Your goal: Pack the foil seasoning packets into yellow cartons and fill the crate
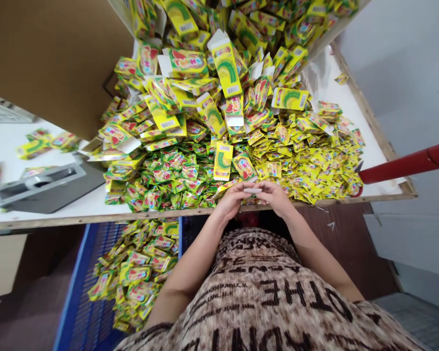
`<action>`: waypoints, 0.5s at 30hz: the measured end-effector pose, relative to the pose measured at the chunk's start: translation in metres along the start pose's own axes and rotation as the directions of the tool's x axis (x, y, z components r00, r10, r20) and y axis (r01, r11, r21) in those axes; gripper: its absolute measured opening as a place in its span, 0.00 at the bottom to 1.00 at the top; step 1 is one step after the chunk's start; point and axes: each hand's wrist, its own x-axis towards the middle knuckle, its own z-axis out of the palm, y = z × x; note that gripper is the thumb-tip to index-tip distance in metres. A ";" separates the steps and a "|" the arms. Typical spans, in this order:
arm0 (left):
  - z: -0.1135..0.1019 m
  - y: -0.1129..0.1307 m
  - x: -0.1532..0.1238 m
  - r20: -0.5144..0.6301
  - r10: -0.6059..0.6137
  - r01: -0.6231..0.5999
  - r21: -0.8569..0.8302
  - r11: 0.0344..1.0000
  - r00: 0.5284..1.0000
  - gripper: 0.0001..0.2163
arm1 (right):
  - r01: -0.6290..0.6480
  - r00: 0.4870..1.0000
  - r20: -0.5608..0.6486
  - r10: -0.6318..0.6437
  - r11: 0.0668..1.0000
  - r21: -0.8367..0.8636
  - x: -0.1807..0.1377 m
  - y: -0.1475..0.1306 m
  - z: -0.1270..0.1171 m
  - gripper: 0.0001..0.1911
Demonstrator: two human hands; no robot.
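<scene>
At the near edge of the table (40, 214), the left hand (231, 201) and right hand (278, 197) meet, fingers curled together around a small pale piece (252, 190), apparently the white flap or end of a carton; what else the grip encloses cannot be told. Beyond the hands lies a broad heap of small sachets (175, 180), green-and-red to the left and yellow (314, 165) to the right. Behind these rises a pile of flat and part-opened yellow cartons (225, 68), spilling from a large brown cardboard box (54, 58). A grey tape dispenser (44, 185) sits to the left; a red bar (406, 165) crosses on the right. Below the table edge a blue crate (73, 292) holds a further layer of sachets (139, 273). Judging by the bulk of loose sachets and unfilled cartons against the single piece in hand, the work appears to be far from finished, with most stock unhandled.
</scene>
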 end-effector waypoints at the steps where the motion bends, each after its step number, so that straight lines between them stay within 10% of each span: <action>1: 0.001 -0.001 0.000 -0.025 0.017 -0.017 -0.009 1.000 1.000 0.15 | 0.018 1.000 -0.015 -0.019 0.998 -0.058 0.003 -0.002 0.001 0.08; 6: 0.003 -0.010 0.000 -0.218 0.250 -0.228 0.118 0.966 0.943 0.13 | 0.195 0.976 -0.065 -0.207 0.969 -0.154 0.010 -0.009 0.002 0.10; 15: 0.009 -0.012 0.009 -0.172 0.425 -0.326 0.414 0.850 0.889 0.13 | 0.061 0.980 -0.182 -0.079 0.993 -0.101 0.017 -0.001 0.002 0.15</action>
